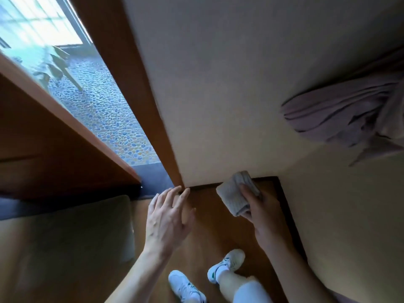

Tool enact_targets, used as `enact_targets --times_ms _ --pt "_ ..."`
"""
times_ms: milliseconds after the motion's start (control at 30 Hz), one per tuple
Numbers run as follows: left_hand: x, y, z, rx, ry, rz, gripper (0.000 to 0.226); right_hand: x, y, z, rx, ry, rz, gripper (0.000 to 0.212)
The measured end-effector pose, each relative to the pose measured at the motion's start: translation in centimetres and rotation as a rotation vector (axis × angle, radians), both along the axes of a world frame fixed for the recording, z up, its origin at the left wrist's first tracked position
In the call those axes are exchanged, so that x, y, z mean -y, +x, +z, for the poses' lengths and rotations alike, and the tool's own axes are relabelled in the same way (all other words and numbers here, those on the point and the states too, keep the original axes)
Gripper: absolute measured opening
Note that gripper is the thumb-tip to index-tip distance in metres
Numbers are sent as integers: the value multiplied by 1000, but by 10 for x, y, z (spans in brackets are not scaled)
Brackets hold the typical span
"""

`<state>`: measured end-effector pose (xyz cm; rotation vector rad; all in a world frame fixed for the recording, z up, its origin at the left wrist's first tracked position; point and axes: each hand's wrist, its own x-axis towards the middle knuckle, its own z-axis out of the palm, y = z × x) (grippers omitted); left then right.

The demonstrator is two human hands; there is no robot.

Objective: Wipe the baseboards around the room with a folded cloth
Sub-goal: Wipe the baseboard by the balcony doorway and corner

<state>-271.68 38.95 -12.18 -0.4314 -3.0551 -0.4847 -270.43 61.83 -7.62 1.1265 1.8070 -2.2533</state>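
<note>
A dark wooden baseboard point(205, 186) runs along the foot of the cream wall and turns down the right-hand wall point(286, 206). My right hand point(260, 209) grips a folded grey cloth point(235, 194), whose upper end touches the baseboard near the corner. My left hand point(169, 213) hovers open with fingers spread, its fingertips close to the foot of the brown door frame point(140, 88) where the baseboard ends.
A glass door point(96, 101) to the left shows a pebbled floor outside. A beige mat point(65, 241) lies on the wooden floor at lower left. A mauve curtain bundle point(345, 114) hangs at the right. My white sneakers point(225, 265) stand below.
</note>
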Motion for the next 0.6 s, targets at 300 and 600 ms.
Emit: enact_targets --times_ms 300,600 --pt "14 -1 -103 76 -52 137 57 25 -31 -119 60 -3 125 29" --pt "0 -21 -357 146 -38 260 57 26 -75 -385 75 65 221 18"
